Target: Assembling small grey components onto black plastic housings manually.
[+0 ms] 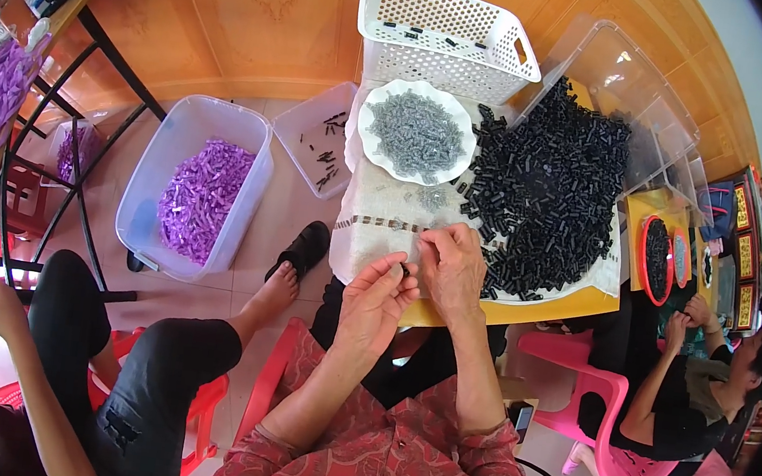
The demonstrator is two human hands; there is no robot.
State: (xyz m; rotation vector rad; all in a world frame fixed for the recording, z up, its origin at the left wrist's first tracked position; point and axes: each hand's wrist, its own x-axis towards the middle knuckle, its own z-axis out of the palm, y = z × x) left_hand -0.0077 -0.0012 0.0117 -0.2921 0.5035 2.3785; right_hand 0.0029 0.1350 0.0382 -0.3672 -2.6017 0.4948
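My left hand [370, 311] is closed around a small black plastic piece [405, 270], pinched between thumb and fingertips just off the table's front edge. Close by on the right, my right hand [455, 271] has its thumb and forefinger drawn together; what they hold, if anything, is too small to make out. Beyond the hands, a scalloped white plate [369, 153] holds a heap of small clear-grey plastic pieces [418, 133]. A few loose clear pieces [431, 199] lie on the pale cloth [368, 200]. To the right spreads a large pile of short black pieces [552, 202].
A white perforated basket [449, 70] and a tipped clear bin [626, 64] stand at the back. On the floor at left, a clear tub [252, 165] contains purple pieces, beside a shallow tray [306, 115]. People sit working on both sides, one in a pink chair [587, 382].
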